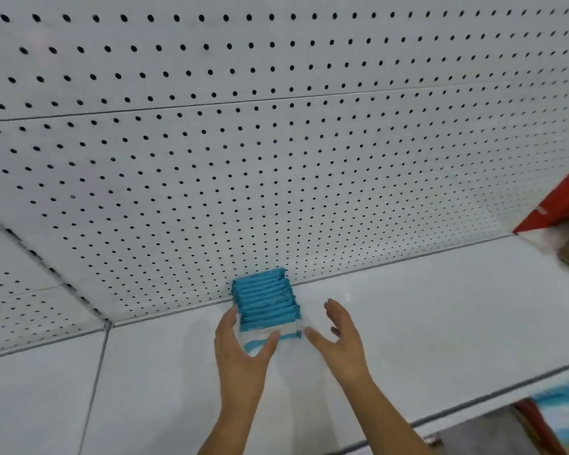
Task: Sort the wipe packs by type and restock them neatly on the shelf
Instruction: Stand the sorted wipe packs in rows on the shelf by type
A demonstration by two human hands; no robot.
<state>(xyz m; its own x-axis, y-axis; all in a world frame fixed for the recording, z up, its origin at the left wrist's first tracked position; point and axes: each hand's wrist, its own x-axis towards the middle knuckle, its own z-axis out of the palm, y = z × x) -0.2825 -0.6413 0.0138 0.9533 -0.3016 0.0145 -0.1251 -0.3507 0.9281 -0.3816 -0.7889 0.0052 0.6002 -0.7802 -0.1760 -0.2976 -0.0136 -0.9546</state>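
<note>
A row of several blue-topped wipe packs (265,298) stands upright on the white shelf (408,307), running from the pegboard back wall toward me. My left hand (240,349) holds the near end of the row, fingers along its left side and thumb across the white-and-blue front pack. Just right of the row, my right hand (340,339) hovers with fingers spread and straight; it is not touching the packs and holds nothing.
A white pegboard wall (276,142) backs the shelf. A red package (559,205) and other goods sit at the far right of the shelf. Blue-and-white packs (562,408) show on a lower level, bottom right. A seam (94,382) divides the shelf panels at left.
</note>
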